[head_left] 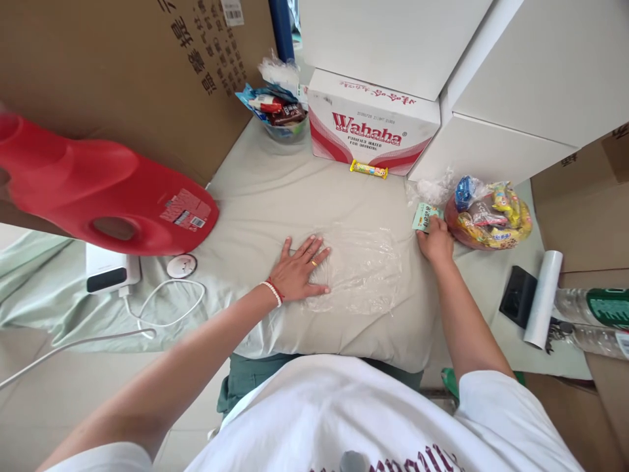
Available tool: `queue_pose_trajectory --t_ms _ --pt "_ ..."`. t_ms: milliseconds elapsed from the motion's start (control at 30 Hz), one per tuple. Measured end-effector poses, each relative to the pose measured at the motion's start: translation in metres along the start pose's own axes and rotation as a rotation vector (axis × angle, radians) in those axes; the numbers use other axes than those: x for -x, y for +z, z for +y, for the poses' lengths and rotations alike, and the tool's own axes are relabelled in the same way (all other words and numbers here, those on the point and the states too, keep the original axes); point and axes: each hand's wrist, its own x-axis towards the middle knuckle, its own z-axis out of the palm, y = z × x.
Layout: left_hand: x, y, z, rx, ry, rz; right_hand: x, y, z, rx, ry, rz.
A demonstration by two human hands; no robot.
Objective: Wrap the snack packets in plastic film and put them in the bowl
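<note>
My left hand (299, 270) lies flat with its fingers spread, pressing the left edge of a thin sheet of clear plastic film (363, 272) on the cloth. A gold ring and a beaded bracelet are on it. My right hand (436, 242) is closed at the lower edge of a small light-green packet (423, 215) with dark printing, its fingertips partly hidden. Just right of that hand is a reddish bowl (455, 229) heaped with wrapped snacks (496, 213). Crumpled clear plastic (435, 189) lies behind the packet.
A yellow snack stick (368, 169) lies before a Wahaha water carton (371, 124). A glass bowl of snack packs (287, 128) stands at the back left. A big red jug (118, 190) and white power bank (113, 267) are left; a white roll (543, 298) and bottles (604, 308) right.
</note>
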Motion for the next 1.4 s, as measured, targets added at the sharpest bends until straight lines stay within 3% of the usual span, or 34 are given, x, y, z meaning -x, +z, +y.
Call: queue_pose_trajectory --t_ms 133,267,400,500,600,800,933,1100,1167,1267,1400 --pt "-0.001 0.001 0.001 0.021 -0.009 0.012 -0.003 0.005 -0.004 0.118 -0.042 -0.021" --pt "-0.001 0.003 0.000 0.050 -0.021 0.029 0.037 0.008 0.009 0.132 -0.070 0.011" --pt "-0.001 0.003 -0.001 0.061 -0.013 0.030 0.064 0.003 0.025 -0.004 -0.047 0.146" --pt "0.000 0.003 -0.001 0.054 -0.003 0.060 0.054 0.000 0.022 -0.049 -0.028 0.170" --pt "0.000 0.005 -0.001 0.054 -0.003 0.090 0.028 0.004 0.007 -0.007 0.011 0.167" --pt "-0.002 0.007 0.001 0.056 -0.022 0.082 -0.006 0.012 -0.008 0.072 0.151 0.032" --pt "-0.003 0.006 0.002 0.080 -0.020 0.071 0.009 0.005 0.013 0.049 0.184 -0.006" --pt "-0.003 0.006 0.000 0.106 -0.022 0.088 0.049 -0.017 0.029 -0.133 0.189 0.124" --pt "-0.003 0.006 0.000 0.110 -0.020 0.088 0.069 -0.029 0.015 -0.300 0.213 0.152" --pt "-0.002 0.007 0.000 0.112 -0.018 0.086 0.101 -0.040 -0.031 -0.517 0.141 0.092" --pt "-0.002 0.008 0.000 0.112 -0.015 0.109 0.131 -0.028 -0.097 -0.447 -0.123 -0.102"
